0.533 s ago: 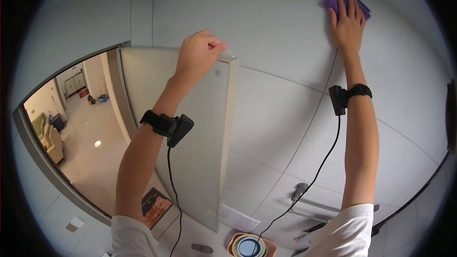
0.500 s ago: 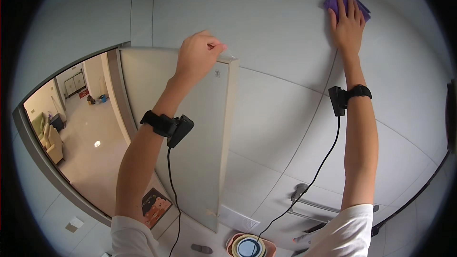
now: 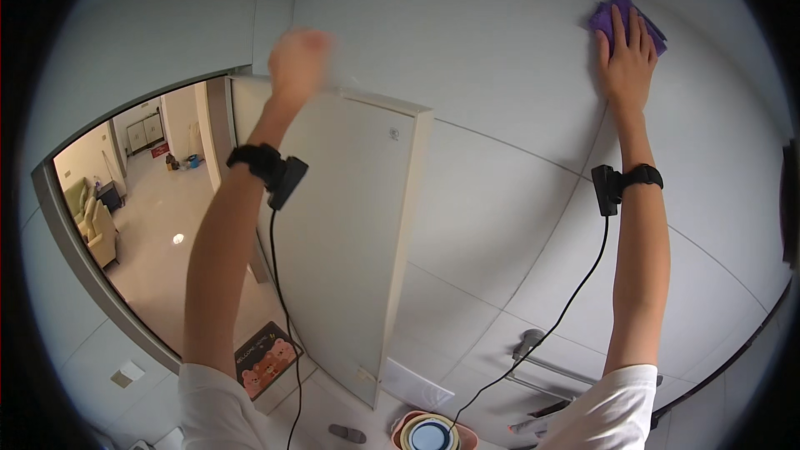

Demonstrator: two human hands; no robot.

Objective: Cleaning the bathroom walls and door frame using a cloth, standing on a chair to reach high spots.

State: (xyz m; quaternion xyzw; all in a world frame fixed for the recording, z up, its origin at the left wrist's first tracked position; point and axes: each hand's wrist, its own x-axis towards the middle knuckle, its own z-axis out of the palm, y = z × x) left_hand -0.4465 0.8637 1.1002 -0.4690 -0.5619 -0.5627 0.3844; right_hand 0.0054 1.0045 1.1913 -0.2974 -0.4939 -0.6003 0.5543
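High on the tiled wall (image 3: 500, 75) at the upper right, my right hand (image 3: 629, 71) presses a folded purple cloth (image 3: 615, 21) flat against the tiles. Its fingers stretch up over the cloth, whose edges show on both sides. My left hand (image 3: 300, 62) is raised at the upper left, just above the top edge of a pale open door (image 3: 333, 200). Motion smears its fingers; its outline is compact, and nothing shows in it. A black strap with a small black device (image 3: 287, 183) sits on the left wrist, and a similar device (image 3: 606, 190) is on the right.
Left of the door, a doorway opens onto a room with an armchair (image 3: 102, 233). A bear-patterned doormat (image 3: 267, 362) lies at the threshold. Below are a grey slipper (image 3: 347, 433), stacked basins (image 3: 429, 433) and a wall-mounted metal rail (image 3: 550, 367). Black cables hang from both wrist devices.
My left hand has moved left and up, away from the door's outer top corner. My right hand stays on the cloth at about the same wall spot. The whole view has shifted slightly.
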